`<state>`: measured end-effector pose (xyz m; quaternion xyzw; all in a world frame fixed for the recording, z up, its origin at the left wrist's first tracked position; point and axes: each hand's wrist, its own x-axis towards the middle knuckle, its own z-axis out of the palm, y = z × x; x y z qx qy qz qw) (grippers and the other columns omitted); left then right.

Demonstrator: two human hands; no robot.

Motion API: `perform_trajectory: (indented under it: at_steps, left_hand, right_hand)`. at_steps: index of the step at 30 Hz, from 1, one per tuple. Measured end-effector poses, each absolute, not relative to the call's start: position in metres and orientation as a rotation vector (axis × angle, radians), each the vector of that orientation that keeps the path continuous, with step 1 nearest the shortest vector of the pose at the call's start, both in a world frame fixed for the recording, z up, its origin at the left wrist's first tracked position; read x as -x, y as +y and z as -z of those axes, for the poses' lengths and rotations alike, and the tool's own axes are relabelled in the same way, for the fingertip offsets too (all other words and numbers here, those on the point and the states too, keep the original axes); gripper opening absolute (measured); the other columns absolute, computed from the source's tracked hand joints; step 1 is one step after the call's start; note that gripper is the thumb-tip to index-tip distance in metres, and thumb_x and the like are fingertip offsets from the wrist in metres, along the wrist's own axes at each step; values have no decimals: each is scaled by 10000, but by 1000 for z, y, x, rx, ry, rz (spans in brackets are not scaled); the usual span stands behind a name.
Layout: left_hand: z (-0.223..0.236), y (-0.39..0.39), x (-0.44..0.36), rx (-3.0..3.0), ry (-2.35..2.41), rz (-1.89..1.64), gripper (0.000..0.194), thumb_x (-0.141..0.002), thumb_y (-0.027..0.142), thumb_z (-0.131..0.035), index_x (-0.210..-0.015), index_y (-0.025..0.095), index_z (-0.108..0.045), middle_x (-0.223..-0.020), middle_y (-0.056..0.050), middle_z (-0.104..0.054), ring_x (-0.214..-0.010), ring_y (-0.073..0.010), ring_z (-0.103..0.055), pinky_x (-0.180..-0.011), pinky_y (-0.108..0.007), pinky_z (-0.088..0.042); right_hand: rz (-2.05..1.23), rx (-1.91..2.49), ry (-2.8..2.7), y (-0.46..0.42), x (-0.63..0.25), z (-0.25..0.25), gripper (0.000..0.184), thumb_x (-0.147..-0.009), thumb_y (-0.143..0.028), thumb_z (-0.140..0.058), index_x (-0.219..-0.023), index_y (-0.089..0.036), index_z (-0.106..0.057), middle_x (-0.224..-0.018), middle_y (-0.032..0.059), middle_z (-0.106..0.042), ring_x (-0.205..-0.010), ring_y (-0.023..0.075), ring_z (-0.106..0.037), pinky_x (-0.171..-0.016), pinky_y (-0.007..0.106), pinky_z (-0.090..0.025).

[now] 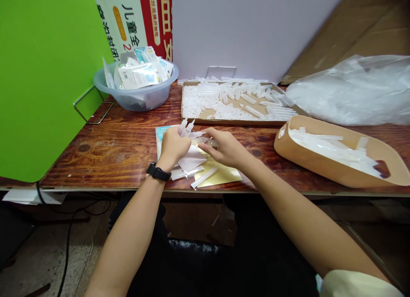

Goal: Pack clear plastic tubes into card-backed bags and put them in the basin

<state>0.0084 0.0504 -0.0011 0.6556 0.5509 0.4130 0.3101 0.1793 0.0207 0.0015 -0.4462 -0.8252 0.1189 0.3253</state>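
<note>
My left hand (174, 146) is closed around several small translucent plastic tubes (188, 127) whose narrow nozzle tips stick up past the fingers. Close by on its right, my right hand (227, 148) pinches a clear, rounded plastic piece (211, 142) between thumb and fingers; its exact kind is hard to make out. Under both hands lie a blue-and-white packet (159, 136), a white card (192, 160) and a sheet of yellow paper (224, 176). Thin translucent strips (204, 178) rest across the paper near the table's front edge.
A shallow cardboard tray (237, 122) of small translucent plastic parts sits at the back. At the back left stands a bluish basin (136, 101) of packets. A tan basket (320, 166) with white strips is on the right, before a clear plastic bag (352, 92). A green panel (48, 74) borders the left.
</note>
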Motion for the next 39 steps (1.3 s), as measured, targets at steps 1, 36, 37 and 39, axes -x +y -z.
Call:
perform_trajectory:
  at_steps: [1,36,37,39]
  left_hand:
    - [1,50,-9,-1714,1463,-1088,123,-568,76,-491,-507,172,-444,-504,30,-434,-520,-107,-378,-514,-253,-242]
    - [0,48,-10,-1711,1691,-1237,206,-582,92,-521,-488,186,-364,-487,31,-391,-503,-103,-351,-506,-257,-236]
    - [0,47,-10,-1721,1699,-1224,199,-583,97,-521,-490,186,-369,-492,29,-401,-506,-105,-357,-509,-258,-238]
    - [-2,46,-11,-1735,1712,-1194,164,-587,110,-525,-504,185,-406,-508,25,-433,-518,-112,-382,-520,-257,-252]
  right_hand:
    - [-277,1159,-2182,20,-179,-2,157,-857,-334,-531,-843,-177,-527,-760,54,-623,-653,173,-532,-606,261,-342]
    - [-1194,1060,-1086,15,-168,-13,293,-686,-249,-703,-875,-190,-488,-694,-26,-587,-390,25,-307,-391,202,-173]
    - [-1141,1048,-1140,15,-168,-13,292,-705,-296,-703,-878,-190,-493,-718,-15,-609,-390,26,-311,-390,204,-187]
    - [-1056,1051,-1258,13,-169,-12,295,-741,-379,-690,-884,-176,-531,-742,7,-632,-397,30,-323,-390,213,-221]
